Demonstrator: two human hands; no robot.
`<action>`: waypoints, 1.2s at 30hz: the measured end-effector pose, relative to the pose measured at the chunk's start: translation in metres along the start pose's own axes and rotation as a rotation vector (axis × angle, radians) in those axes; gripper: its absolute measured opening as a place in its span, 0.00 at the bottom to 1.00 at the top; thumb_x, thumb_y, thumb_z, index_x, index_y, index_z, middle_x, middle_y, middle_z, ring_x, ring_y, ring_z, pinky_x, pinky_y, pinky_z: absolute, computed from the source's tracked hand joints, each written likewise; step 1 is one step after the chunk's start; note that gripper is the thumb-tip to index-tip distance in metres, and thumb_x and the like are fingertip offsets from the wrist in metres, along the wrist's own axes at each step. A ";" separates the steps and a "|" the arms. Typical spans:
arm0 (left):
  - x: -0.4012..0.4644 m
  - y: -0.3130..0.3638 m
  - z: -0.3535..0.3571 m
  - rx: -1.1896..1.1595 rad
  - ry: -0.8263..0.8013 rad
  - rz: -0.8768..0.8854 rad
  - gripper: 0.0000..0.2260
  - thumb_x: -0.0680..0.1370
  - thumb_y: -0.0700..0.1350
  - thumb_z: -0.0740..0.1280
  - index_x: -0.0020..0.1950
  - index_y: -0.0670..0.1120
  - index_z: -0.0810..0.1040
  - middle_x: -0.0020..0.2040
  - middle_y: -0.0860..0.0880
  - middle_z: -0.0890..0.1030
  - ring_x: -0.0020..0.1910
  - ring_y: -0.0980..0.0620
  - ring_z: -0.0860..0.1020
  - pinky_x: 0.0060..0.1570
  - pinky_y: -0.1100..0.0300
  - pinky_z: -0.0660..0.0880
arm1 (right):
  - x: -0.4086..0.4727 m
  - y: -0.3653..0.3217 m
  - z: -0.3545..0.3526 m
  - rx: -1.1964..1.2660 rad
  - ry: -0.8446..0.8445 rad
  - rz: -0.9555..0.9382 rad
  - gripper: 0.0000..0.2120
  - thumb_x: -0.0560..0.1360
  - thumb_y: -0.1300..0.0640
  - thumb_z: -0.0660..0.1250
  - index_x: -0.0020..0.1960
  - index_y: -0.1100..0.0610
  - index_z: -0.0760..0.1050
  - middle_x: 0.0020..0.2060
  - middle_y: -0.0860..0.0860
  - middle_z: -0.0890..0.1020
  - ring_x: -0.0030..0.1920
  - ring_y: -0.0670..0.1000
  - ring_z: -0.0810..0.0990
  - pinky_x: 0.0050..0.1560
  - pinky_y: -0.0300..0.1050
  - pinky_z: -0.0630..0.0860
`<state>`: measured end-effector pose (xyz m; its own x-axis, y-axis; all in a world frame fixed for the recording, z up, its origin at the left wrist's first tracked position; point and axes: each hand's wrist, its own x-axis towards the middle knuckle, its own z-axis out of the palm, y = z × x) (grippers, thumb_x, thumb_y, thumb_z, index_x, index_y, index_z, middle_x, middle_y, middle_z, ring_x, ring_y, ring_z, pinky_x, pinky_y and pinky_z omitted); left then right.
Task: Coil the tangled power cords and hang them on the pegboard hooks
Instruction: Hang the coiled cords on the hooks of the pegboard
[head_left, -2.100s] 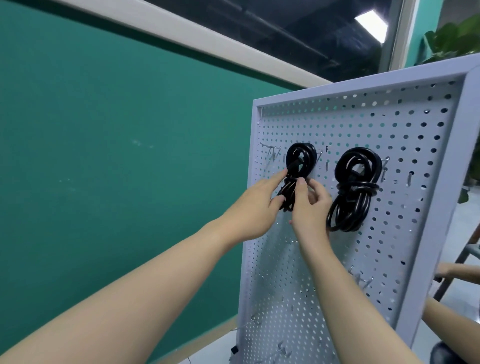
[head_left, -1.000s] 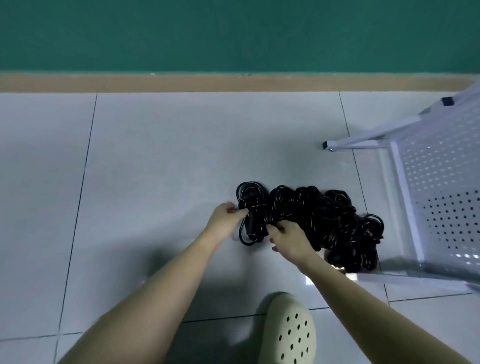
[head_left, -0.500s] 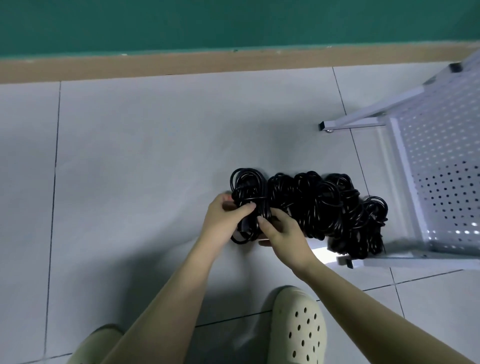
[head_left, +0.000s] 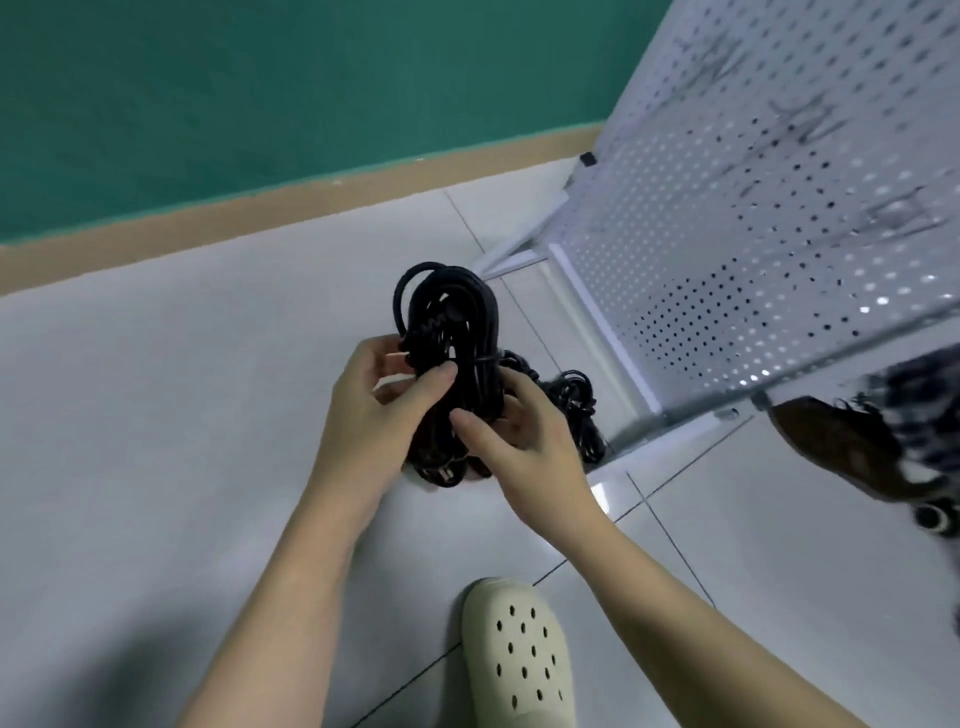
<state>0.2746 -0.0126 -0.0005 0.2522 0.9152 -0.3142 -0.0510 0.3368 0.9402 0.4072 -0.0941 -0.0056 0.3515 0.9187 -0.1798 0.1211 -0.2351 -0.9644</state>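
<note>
Item: black cord bundle (head_left: 452, 358), rubbery, glossy, looped. We hold it above the tile floor (head_left: 156, 415); left hand (head_left: 374, 415) and right hand (head_left: 519, 441) both curl their fingers around its middle. Best kept tight until hooked on the perforated metal pegboard (head_left: 753, 208). Remaining cords (head_left: 571, 405) lie tangled below.

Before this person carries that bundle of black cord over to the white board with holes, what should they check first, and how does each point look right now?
1. Both hands hold the cord bundle: ok; left hand and right hand grip it.
2. Bundle lifted off the floor pile: ok.
3. Coil bound at the middle: ok, a wrap crosses it.
4. Plug tucked in: cannot tell, the lower end is blurred.
5. Free hook on the pegboard: cannot tell, hooks are blurred.
6. Footing: ok, the shoe stands apart from the cords.
</note>
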 end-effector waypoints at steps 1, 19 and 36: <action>-0.005 0.005 0.011 -0.018 -0.033 0.014 0.11 0.77 0.44 0.74 0.57 0.54 0.78 0.53 0.53 0.83 0.47 0.63 0.84 0.39 0.70 0.77 | -0.004 -0.003 -0.009 0.003 0.059 -0.016 0.17 0.78 0.55 0.75 0.65 0.50 0.77 0.52 0.50 0.86 0.52 0.52 0.86 0.54 0.59 0.83; -0.011 0.098 0.176 0.124 -0.555 0.392 0.09 0.83 0.46 0.67 0.62 0.47 0.81 0.51 0.54 0.87 0.48 0.60 0.85 0.45 0.71 0.76 | -0.036 -0.078 -0.131 0.235 0.608 -0.275 0.12 0.80 0.63 0.71 0.62 0.58 0.78 0.48 0.52 0.88 0.48 0.50 0.87 0.50 0.42 0.82; 0.016 0.089 0.222 0.138 -0.609 0.444 0.09 0.86 0.48 0.62 0.58 0.49 0.81 0.48 0.54 0.85 0.49 0.58 0.83 0.52 0.63 0.78 | -0.009 -0.060 -0.166 0.123 0.695 -0.216 0.20 0.77 0.54 0.76 0.67 0.54 0.77 0.52 0.50 0.86 0.41 0.68 0.81 0.44 0.50 0.81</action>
<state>0.4883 -0.0175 0.1073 0.7265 0.6612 0.1872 -0.1606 -0.1015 0.9818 0.5512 -0.1408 0.0863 0.8437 0.5179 0.1415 0.1633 0.0034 -0.9866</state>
